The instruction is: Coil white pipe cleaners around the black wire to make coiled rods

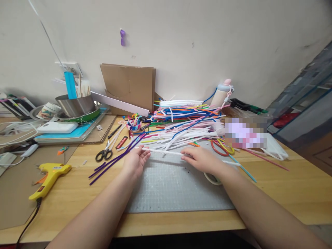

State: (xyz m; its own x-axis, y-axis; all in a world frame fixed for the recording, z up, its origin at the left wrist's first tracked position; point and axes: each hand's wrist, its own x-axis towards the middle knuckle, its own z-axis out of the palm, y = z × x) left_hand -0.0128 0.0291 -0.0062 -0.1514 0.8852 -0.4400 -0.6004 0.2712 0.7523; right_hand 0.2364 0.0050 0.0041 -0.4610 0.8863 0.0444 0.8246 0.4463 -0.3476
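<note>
A white pipe cleaner (163, 151) stretches level between my two hands, above the grey cutting mat (166, 193). My left hand (136, 160) pinches its left end between thumb and finger, the other fingers loosely curled. Farther right, my right hand (198, 158) is closed around it, palm down, and a white length shows beyond that wrist. Behind the hands lies a heap of white pipe cleaners (190, 136), with blue and pink ones above them. Purple pipe cleaners (118, 159) lie beside my left hand. A roll of tape (212, 178) is partly hidden under my right forearm.
Black-handled scissors (104, 154) and a yellow glue gun (50, 176) with a trailing cord lie on the left. Cardboard sheets (128, 86) lean against the wall. At the back stand a metal bowl (76, 105) and a bottle (220, 97). A blue pipe cleaner (246, 173) lies right.
</note>
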